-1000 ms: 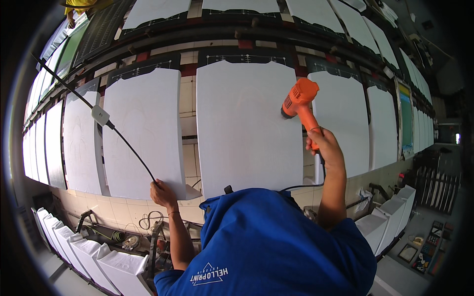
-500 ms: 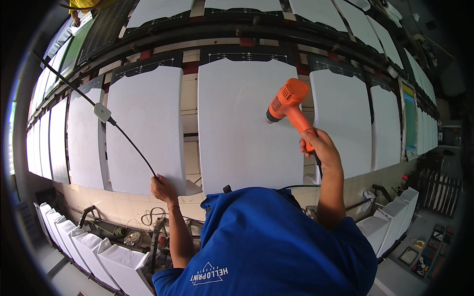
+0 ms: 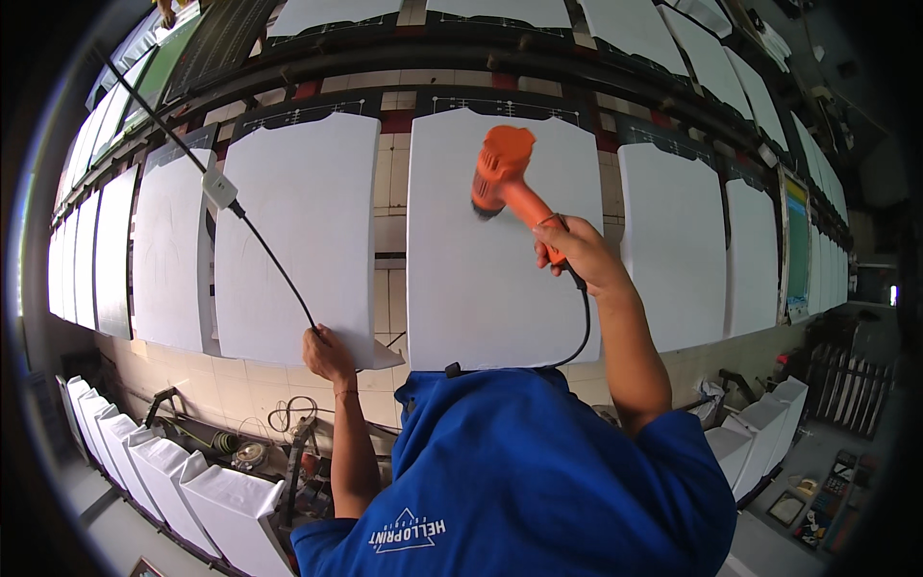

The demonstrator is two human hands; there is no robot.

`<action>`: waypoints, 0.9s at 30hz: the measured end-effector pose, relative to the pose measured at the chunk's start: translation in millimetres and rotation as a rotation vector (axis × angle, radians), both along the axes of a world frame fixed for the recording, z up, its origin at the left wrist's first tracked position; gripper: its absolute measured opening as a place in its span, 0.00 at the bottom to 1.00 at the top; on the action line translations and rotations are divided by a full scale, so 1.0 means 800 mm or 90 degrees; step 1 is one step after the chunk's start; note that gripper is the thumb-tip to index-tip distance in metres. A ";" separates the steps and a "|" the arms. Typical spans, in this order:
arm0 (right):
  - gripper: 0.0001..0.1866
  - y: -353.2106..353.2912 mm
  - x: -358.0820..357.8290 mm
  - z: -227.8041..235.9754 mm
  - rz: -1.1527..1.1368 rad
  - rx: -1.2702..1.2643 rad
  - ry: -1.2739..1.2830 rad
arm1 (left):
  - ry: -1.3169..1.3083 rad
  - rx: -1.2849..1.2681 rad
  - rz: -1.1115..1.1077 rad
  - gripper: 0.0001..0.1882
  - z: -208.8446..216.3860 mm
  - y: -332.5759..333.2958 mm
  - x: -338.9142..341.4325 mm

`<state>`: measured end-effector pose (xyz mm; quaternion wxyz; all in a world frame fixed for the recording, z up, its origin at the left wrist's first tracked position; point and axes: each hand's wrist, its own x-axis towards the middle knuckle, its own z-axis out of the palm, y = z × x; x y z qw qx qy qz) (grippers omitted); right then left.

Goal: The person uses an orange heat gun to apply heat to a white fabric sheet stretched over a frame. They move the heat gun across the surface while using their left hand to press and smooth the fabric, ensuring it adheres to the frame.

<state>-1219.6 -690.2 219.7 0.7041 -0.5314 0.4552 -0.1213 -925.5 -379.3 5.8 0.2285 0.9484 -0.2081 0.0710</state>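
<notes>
Orange heat gun (image 3: 505, 173) clenched by its handle in the right hand (image 3: 575, 252), nozzle pointing at the middle white panel (image 3: 481, 288), close to it; contact not clear from this angle. Left hand (image 3: 329, 352) is closed around the black cable (image 3: 274, 260) at the bottom edge of the next white panel (image 3: 298, 231) to the left. Small white box (image 3: 220, 189) sits inline on that cable.

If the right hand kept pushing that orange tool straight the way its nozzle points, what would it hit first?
Most likely the white panel right in front of the orange heat gun held by the right hand; the remaining gap is unclear.
</notes>
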 end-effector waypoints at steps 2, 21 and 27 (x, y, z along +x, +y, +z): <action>0.17 0.010 0.002 0.006 0.042 0.037 0.029 | -0.016 -0.010 -0.005 0.14 0.002 0.003 -0.002; 0.17 0.077 0.030 -0.003 0.157 0.065 -0.006 | -0.035 -0.040 0.029 0.13 -0.006 0.004 0.000; 0.17 0.071 0.022 -0.011 0.082 -0.012 -0.017 | -0.020 -0.030 0.027 0.12 -0.008 0.004 -0.001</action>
